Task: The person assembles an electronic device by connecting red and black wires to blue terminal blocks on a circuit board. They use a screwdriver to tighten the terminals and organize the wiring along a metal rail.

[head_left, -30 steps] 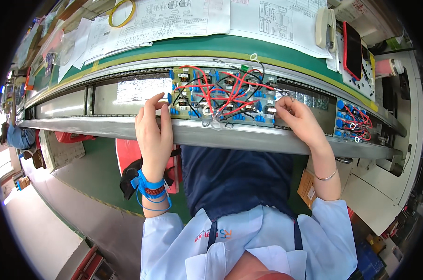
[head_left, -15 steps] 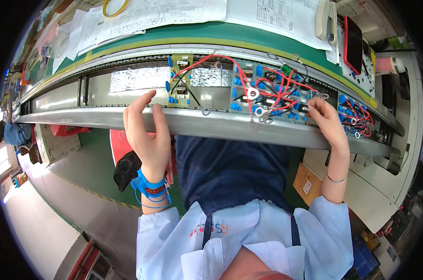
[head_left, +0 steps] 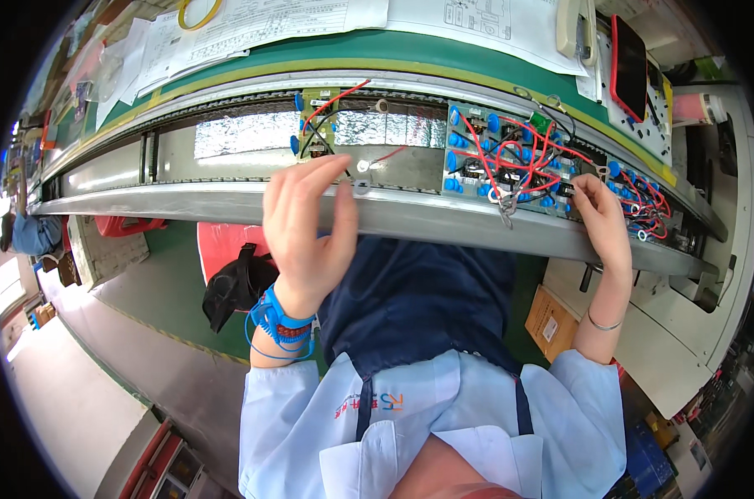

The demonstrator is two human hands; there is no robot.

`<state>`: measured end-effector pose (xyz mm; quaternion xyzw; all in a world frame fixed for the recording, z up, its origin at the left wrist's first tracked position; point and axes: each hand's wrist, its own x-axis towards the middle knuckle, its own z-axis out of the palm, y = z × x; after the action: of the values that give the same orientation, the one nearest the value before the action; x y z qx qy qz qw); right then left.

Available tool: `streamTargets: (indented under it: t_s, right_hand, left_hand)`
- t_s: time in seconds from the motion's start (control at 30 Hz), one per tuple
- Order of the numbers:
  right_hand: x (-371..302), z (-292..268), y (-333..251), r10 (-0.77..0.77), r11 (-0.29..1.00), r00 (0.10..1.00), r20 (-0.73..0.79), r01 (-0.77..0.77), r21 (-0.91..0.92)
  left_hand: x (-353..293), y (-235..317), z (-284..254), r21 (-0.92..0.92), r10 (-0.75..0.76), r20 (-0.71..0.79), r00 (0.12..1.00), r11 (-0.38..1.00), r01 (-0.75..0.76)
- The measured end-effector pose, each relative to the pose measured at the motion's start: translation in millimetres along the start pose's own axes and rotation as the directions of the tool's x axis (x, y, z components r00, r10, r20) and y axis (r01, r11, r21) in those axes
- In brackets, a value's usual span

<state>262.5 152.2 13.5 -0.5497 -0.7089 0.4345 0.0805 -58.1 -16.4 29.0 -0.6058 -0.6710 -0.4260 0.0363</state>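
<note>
A narrow green circuit board (head_left: 320, 101) with blue disc parts and red and black wires sits across the metal rail track. My left hand (head_left: 309, 229) is open over the track's near rail, its fingertips covering that board's near end. Farther right lies a larger circuit board (head_left: 470, 170) crowded with blue discs, red wires and ring terminals. My right hand (head_left: 601, 218) pinches at its near right corner, beside a black part. Another wired circuit board (head_left: 653, 195) lies just right of that hand. A ring terminal (head_left: 363, 166) hangs near my left fingertips.
The near metal rail (head_left: 410, 214) runs across in front of me. Beyond the track, printed sheets (head_left: 294, 33) lie on a green surface (head_left: 427, 54). A beige handset (head_left: 570, 37) and a red-edged phone (head_left: 628, 71) are at the far right. A blue coiled cord circles my left wrist.
The larger circuit board has slid right, up close to the board at the right end, and my right hand moved with it. My left hand has moved right, over the narrow board's near end.
</note>
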Motion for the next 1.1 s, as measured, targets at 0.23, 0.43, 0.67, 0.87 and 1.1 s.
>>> streamTargets:
  t_s: [0.23,0.43,0.67,0.87,1.1]
  right_hand:
    - [-25.1,9.1,-17.3,-0.128,0.985,0.967,-0.222,0.098,-0.144]
    - [-49.2,6.0,-18.7,-0.161,0.960,0.919,-0.359,0.062,-0.272]
    - [-62.0,0.7,-17.8,-0.128,0.976,0.912,-0.390,0.045,-0.213]
    - [-63.9,-1.3,-14.7,-0.113,0.986,0.900,-0.420,0.049,-0.161]
    - [-65.2,-2.2,-15.4,-0.134,0.990,0.866,-0.481,0.099,-0.097]
  left_hand:
    - [-0.9,19.3,23.0,0.008,0.158,0.155,0.975,0.987,-0.161]
    - [19.1,7.8,11.1,0.263,0.167,0.335,0.927,0.929,-0.262]
    - [35.5,-2.6,17.5,0.294,0.300,0.467,0.832,0.834,-0.466]
    - [30.7,-7.0,25.6,0.394,0.244,0.494,0.835,0.793,-0.465]
    - [29.9,-16.2,16.2,0.428,0.174,0.493,0.853,0.804,-0.412]
